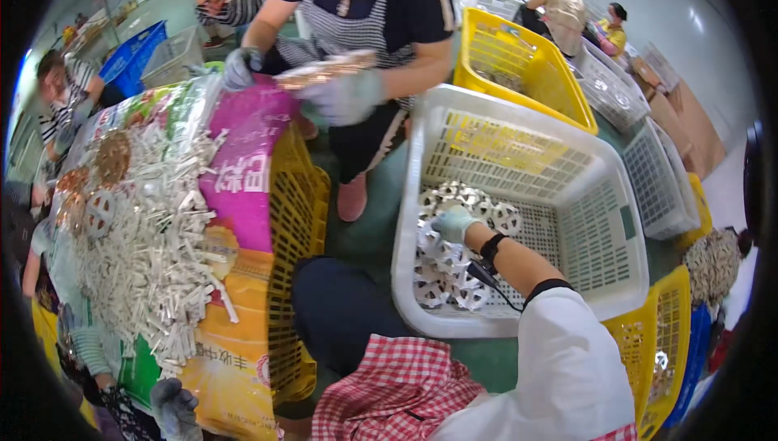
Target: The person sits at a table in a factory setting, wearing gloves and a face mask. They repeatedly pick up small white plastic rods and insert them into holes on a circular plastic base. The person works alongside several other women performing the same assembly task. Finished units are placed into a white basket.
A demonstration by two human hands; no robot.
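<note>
My right hand [455, 224], in a pale glove, reaches down into a white plastic basket [527, 325]. Its fingers are curled and pressed against silver wheel-shaped pieces with cut-out openings [454, 259]; the fingertips are partly hidden. At the lower left edge, by the table's corner, my left hand [174, 410] shows in a grey glove. Its fingers are loosely bent, apart, with nothing visible in them. Near it the table holds a spread heap of small white strips [154, 254]. Round copper-coloured pieces [113, 157] lie at the heap's far end.
Across from me a person [356, 27] with gloved hands holds a copper-coloured stack [328, 70]. Yellow baskets [527, 100] stand behind and beside the white one. Printed sacks [243, 173] cover the table. A striped glove [87, 349] of another person is at the left.
</note>
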